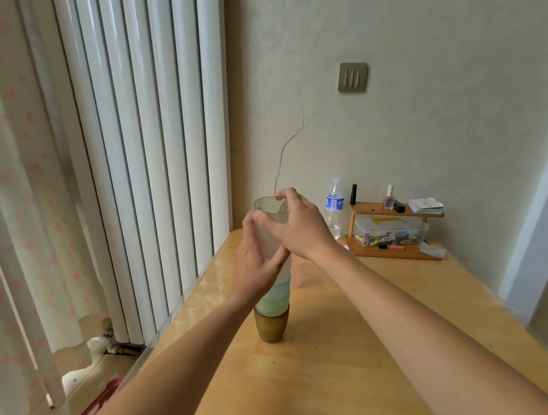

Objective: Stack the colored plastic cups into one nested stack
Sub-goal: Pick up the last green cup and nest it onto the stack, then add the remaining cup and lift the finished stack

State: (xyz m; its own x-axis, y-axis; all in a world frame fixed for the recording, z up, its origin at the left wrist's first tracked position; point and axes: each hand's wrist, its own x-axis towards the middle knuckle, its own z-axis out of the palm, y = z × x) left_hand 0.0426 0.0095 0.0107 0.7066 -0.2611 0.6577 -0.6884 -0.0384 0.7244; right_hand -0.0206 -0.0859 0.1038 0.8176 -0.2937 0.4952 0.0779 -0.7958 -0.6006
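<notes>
Both hands, left hand (258,261) and right hand (297,227), clasped around top cup (274,231) of nested stack (273,307).

A: Wide open lane up the near half of the yellow wooden worktop (373,384), nothing on it between the two forearms.

B: Middle's blocked, though: the tall nested stack of brown, green and frosted plastic cups (273,297) stands there, both hands wrapped round its top.

A: A pale pink plastic cup (297,273) sits just behind it.

B: Far right corner's crowded: clear plastic water bottle (335,208), small wooden shelf rack (395,227). Left edge runs along the white ribbed radiator (153,136).
</notes>
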